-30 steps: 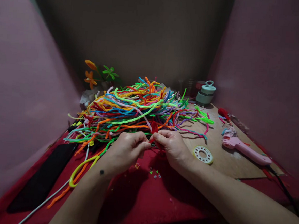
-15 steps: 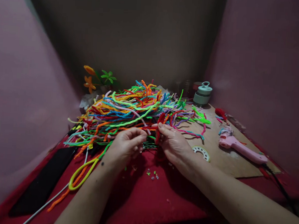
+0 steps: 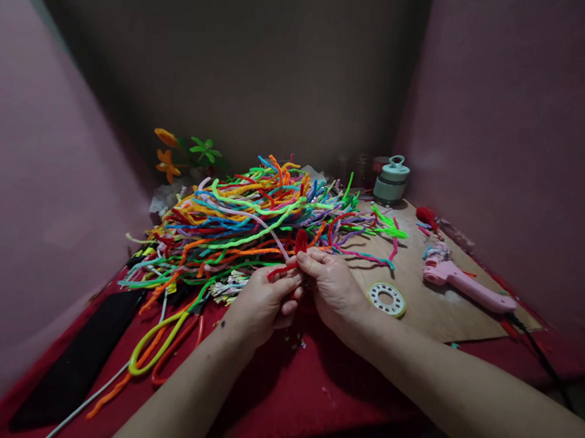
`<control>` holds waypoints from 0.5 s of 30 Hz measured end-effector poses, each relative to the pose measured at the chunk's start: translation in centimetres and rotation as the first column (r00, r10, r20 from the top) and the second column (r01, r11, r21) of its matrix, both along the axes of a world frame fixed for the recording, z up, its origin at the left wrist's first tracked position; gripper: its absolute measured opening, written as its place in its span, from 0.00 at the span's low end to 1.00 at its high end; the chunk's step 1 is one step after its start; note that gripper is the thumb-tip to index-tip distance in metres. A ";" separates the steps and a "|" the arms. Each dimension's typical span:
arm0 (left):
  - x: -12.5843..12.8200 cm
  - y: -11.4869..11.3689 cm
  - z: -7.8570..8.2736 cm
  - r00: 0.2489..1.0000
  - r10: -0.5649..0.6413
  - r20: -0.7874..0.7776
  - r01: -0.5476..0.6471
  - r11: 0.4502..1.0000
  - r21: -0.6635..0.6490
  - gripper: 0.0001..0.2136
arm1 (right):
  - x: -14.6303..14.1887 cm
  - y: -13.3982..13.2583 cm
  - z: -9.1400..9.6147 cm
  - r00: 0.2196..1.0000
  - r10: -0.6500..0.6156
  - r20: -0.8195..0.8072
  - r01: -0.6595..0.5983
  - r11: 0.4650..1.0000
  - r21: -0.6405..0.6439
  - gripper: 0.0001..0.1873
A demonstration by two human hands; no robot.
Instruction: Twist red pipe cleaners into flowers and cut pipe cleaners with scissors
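Both hands meet in front of a big heap of coloured pipe cleaners [image 3: 242, 219]. A red pipe cleaner [image 3: 302, 240] is pinched by my right hand [image 3: 335, 282], with a bent loop of it standing up above the fingertips. Its straighter end lies across the thumb of my left hand [image 3: 265, 297], whose fingers are closed on it too. The fingertips of the two hands touch or nearly touch. My palms hide the lower part of the red piece.
On a brown board at the right lie a pink glue gun [image 3: 468, 285] and a white ring-shaped spool [image 3: 387, 300]. A teal-lidded jar [image 3: 392, 179] stands behind. At the left are yellow-handled scissors [image 3: 137, 361], a black flat object [image 3: 77, 357] and pipe-cleaner flowers [image 3: 166, 163].
My left hand has moved right and up to my right hand and now grips the red pipe cleaner too. The red loop sits slightly further left. The whole view has shifted a little.
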State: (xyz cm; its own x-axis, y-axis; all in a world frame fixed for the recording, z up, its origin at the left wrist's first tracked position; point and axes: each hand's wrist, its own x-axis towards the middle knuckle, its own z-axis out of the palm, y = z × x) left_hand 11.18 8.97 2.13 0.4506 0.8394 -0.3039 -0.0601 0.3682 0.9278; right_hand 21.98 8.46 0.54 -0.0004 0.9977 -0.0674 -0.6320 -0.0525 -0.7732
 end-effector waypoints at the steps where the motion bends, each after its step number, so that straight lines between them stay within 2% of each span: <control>1: 0.1 -0.1 0.0 1.000 -0.002 -0.018 0.002 1.000 0.004 0.10 | 0.0 0.0 0.0 1.000 -0.012 0.006 0.012 1.000 -0.003 0.12; 9: 0.2 -0.5 -0.1 0.988 -0.046 -0.148 0.066 0.989 0.131 0.09 | 0.2 0.2 0.1 0.998 -0.046 0.046 0.045 0.999 0.021 0.11; 13: -0.4 -0.4 0.5 0.940 -0.139 -0.311 0.179 0.978 0.103 0.12 | 0.6 0.7 0.0 0.991 -0.113 0.065 0.110 0.993 0.048 0.11; 15: -0.8 -0.1 1.0 0.923 -0.080 -0.376 0.155 0.973 0.173 0.11 | 0.9 1.0 -0.1 0.986 -0.145 0.080 0.139 0.987 0.079 0.11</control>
State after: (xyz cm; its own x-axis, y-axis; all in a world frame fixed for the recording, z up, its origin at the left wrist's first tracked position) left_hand 10.41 8.88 3.11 0.4385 0.8467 -0.3013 0.3284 0.1611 0.9307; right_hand 22.86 9.50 0.44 0.1440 0.9895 0.0122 -0.5610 0.0918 -0.8227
